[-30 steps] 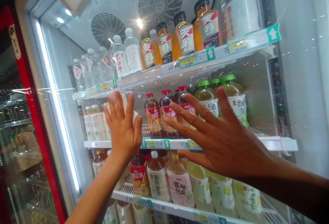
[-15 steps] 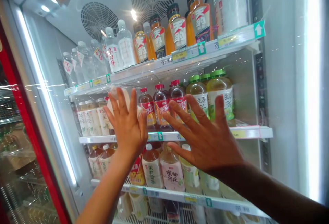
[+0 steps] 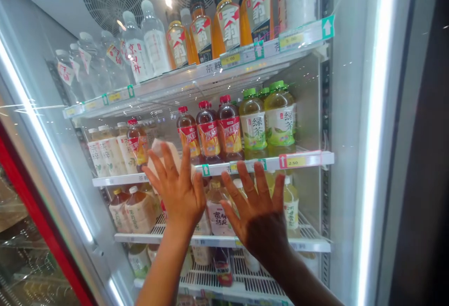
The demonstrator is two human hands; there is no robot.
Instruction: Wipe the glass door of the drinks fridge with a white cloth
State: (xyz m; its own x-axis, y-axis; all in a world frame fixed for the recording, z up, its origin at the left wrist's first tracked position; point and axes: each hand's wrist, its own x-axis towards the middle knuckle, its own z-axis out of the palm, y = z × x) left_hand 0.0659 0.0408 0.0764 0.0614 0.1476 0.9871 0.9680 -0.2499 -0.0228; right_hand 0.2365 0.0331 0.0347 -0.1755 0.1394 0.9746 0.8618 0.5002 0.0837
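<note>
My left hand [image 3: 179,191] is raised with its fingers spread, and under its palm and fingers is a crumpled white cloth [image 3: 159,149], pressed flat toward the cooler's glass. Most of the cloth is hidden behind the hand. To its right my right hand [image 3: 257,207] is up too, fingers spread, with nothing visible in it; whether it touches the glass I cannot tell. Beyond the hands stand red-capped tea bottles [image 3: 207,133] and green-capped tea bottles [image 3: 254,121] on the middle shelf [image 3: 308,158].
Clear water bottles [image 3: 131,51] and amber, black-capped bottles [image 3: 227,20] line the top shelf. More bottles stand on lower shelves. Bright light strips [image 3: 377,133] run down both sides. A red frame edge [image 3: 45,217] is at the left. Reflections cross the glass.
Both hands are lower against the shelves, the left one with the cloth under it. My right hand has come closer to the left and points more upward. The view has shifted.
</note>
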